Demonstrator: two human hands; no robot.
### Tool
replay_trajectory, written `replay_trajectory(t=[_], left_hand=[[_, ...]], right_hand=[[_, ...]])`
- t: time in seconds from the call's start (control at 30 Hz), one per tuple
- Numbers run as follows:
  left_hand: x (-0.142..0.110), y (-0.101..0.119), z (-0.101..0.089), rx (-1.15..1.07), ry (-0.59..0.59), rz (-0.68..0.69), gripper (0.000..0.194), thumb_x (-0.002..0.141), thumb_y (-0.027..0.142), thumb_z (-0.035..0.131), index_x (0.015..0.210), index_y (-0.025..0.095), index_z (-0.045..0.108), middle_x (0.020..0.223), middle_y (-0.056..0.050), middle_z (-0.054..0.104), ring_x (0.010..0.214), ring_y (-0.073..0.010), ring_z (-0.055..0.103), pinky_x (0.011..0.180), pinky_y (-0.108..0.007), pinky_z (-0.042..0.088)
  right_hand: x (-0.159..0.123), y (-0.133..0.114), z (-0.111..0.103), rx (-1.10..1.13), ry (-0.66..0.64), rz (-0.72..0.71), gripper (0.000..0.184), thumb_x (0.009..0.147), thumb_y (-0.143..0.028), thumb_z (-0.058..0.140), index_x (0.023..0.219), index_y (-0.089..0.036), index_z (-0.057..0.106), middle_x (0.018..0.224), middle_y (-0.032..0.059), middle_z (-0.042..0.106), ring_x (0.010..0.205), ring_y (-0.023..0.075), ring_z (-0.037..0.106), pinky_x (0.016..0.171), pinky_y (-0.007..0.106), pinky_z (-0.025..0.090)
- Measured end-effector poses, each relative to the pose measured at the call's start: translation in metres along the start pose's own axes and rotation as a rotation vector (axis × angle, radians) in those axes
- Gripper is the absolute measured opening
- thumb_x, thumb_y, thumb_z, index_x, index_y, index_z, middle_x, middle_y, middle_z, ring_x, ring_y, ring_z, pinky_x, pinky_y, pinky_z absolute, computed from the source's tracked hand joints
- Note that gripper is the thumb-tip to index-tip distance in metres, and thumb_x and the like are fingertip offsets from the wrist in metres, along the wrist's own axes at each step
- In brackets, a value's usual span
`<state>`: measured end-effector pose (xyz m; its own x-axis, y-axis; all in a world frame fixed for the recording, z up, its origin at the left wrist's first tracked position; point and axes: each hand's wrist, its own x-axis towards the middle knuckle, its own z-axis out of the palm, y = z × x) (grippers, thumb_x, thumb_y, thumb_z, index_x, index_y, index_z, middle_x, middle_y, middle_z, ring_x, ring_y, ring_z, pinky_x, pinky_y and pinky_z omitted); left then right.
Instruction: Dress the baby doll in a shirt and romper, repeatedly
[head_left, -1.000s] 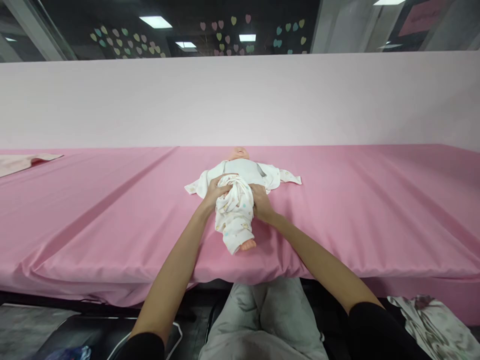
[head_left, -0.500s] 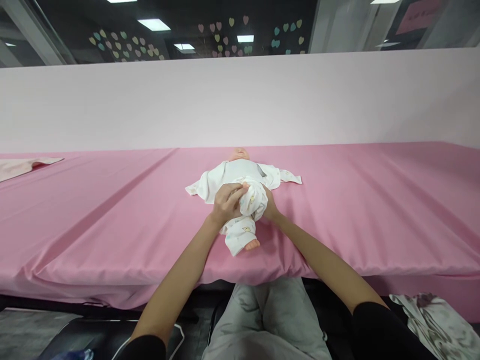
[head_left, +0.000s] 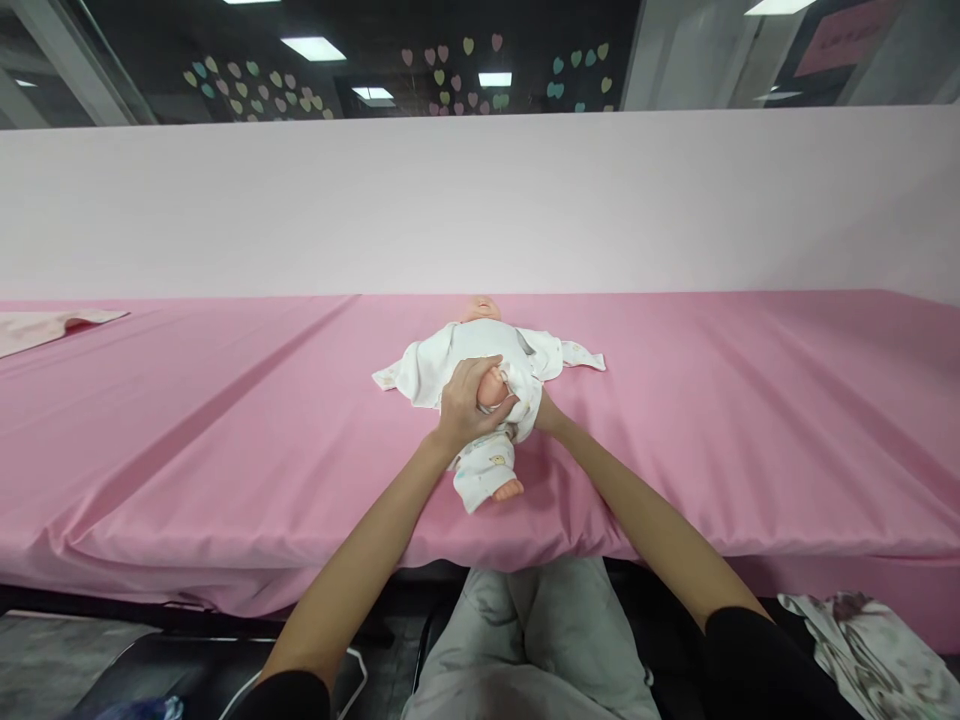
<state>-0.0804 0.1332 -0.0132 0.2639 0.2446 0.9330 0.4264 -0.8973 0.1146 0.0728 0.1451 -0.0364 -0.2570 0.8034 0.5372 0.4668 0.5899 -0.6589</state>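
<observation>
A baby doll (head_left: 480,308) lies on its back, head away from me, in a white top (head_left: 465,340) with its sleeves spread. My left hand (head_left: 469,405) curves round the doll's raised bare leg (head_left: 492,388), with thumb and fingers on either side. White patterned trousers (head_left: 526,400) are bunched beside that leg. At their right side, my right hand (head_left: 549,412) grips the cloth, its fingers mostly hidden behind it. The other leg lies toward me in its trouser leg (head_left: 484,470), with the foot (head_left: 508,490) showing at the hem.
A pink sheet (head_left: 225,430) covers the table, its near edge just before my lap. A pale folded cloth (head_left: 52,328) lies at the far left. A white wall (head_left: 480,210) stands behind the table. Crumpled patterned cloth (head_left: 877,640) rests at the lower right.
My left hand has shifted slightly right and wrapped round the raised leg. More of the bare leg shows now, and the bunched trouser cloth has moved slightly right.
</observation>
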Motion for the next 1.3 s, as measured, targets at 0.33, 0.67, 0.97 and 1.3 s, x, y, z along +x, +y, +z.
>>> replay_trajectory(t=[0.33,0.67,0.97,1.3], left_hand=[[-0.004,0.007,0.007,0.062,0.192,0.012,0.038,0.066,0.02,0.064,0.098,0.021,0.045,0.088,-0.003,0.048,0.081,-0.0165,0.054,0.07,-0.03,0.049],[-0.009,-0.001,0.004,0.103,0.169,0.158,0.032,0.068,0.027,0.063,0.093,0.022,0.044,0.082,-0.003,0.051,0.073,-0.0166,0.056,0.06,-0.028,0.046],[-0.007,0.0,-0.005,0.232,-0.011,0.233,0.014,0.072,0.035,0.059,0.077,0.023,0.054,0.073,-0.003,0.057,0.061,-0.0142,0.053,0.057,-0.029,0.042],[-0.001,0.084,0.001,0.15,-0.687,0.306,0.012,0.083,0.019,0.044,0.082,0.018,0.055,0.074,-0.005,0.057,0.071,-0.0192,0.052,0.064,-0.035,0.041]], right_hand=[[0.006,-0.037,-0.023,0.616,0.064,0.223,0.037,0.071,-0.051,0.06,0.06,-0.016,0.06,0.069,0.0007,0.058,0.071,0.0134,0.051,0.069,0.027,0.041],[0.011,-0.035,-0.027,0.952,0.212,0.449,0.03,0.062,-0.043,0.07,0.068,-0.016,0.057,0.063,-0.0014,0.056,0.063,0.0112,0.051,0.062,0.025,0.042],[0.01,-0.001,-0.046,0.776,0.023,0.626,0.025,0.059,-0.034,0.071,0.066,-0.014,0.058,0.06,-0.002,0.056,0.058,0.01,0.048,0.056,0.024,0.037],[0.004,0.005,-0.052,0.245,-0.111,0.503,0.018,0.063,-0.03,0.051,0.054,-0.018,0.04,0.052,-0.007,0.035,0.051,0.0074,0.028,0.049,0.023,0.021]])
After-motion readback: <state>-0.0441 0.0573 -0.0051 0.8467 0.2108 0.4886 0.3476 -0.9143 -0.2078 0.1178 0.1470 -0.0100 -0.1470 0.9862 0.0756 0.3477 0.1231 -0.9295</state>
